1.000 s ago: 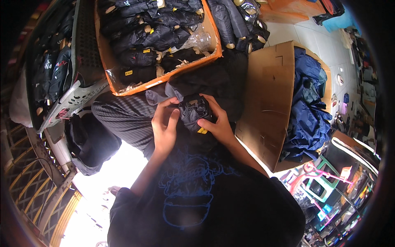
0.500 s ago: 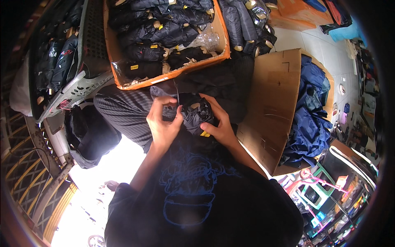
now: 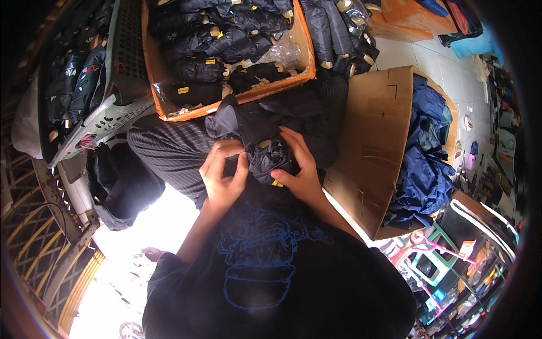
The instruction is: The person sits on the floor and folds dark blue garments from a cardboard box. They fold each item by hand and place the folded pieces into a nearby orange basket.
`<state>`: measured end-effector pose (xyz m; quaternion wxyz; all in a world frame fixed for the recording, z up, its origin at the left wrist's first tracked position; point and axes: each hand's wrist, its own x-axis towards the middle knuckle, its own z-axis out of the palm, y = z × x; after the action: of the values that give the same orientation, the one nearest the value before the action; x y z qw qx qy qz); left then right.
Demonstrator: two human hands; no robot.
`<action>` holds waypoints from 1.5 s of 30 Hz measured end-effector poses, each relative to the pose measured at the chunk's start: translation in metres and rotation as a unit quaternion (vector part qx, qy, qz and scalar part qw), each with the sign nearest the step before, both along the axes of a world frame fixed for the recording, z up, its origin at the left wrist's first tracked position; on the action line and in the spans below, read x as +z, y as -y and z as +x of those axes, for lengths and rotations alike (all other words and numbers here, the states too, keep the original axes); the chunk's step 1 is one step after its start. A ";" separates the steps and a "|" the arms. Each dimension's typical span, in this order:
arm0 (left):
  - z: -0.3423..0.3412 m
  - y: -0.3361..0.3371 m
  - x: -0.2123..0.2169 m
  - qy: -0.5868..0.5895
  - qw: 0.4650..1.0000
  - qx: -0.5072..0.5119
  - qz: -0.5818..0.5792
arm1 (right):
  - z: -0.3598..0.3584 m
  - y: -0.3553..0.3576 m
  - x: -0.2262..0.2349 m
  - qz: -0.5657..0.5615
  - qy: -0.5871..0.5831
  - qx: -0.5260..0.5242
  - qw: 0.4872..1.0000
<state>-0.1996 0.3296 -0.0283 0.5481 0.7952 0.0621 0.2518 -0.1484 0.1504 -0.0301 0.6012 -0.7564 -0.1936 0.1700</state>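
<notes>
In my lap sits a black rolled bundle of thin cloth (image 3: pixel 265 161), which looks like a folded umbrella seen end-on. Its crinkled folds gather around a beige tip, and a small yellow label shows near its lower edge. My right hand (image 3: pixel 304 169) wraps around its right side, thumb in front and fingers behind. On the left, my left hand (image 3: pixel 222 175) is closed in a pinch, thumb against index finger, at the edge of the bundle's loose black cloth (image 3: pixel 230 120). That cloth stands up behind the fingers; what exactly lies between the fingertips is partly hidden.
Beyond my lap, an orange-rimmed box (image 3: pixel 226 107) holds several similar black bundles. A grey plastic crate (image 3: pixel 93 121) at left holds more. To the right stands a cardboard box (image 3: pixel 372 152) with navy cloth (image 3: pixel 426 175). A black bag (image 3: pixel 124 192) lies by my left knee.
The loose black cloth now rises higher and spreads wider behind the bundle. My left hand has shifted slightly down; my right hand keeps its hold, with small finger shifts.
</notes>
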 end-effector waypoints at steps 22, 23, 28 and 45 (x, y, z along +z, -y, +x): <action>-0.019 0.022 -0.033 -0.041 0.961 -0.028 -0.273 | -0.012 -0.004 0.005 -0.062 0.019 0.026 0.998; -0.016 0.021 -0.026 -0.071 0.947 -0.035 -0.312 | -0.011 -0.004 0.004 -0.066 0.021 0.025 0.997; -0.009 0.019 -0.033 -0.144 0.911 -0.044 -0.383 | -0.008 -0.004 0.002 -0.095 0.038 0.036 0.994; 0.008 0.015 -0.048 -0.191 0.870 -0.037 -0.453 | 0.005 -0.003 -0.029 -0.051 -0.038 0.007 0.998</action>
<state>-0.1916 0.3150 -0.0767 0.8346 0.4937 0.2438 0.0190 -0.1431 0.1531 -0.0595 0.5672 -0.7780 -0.1671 0.2123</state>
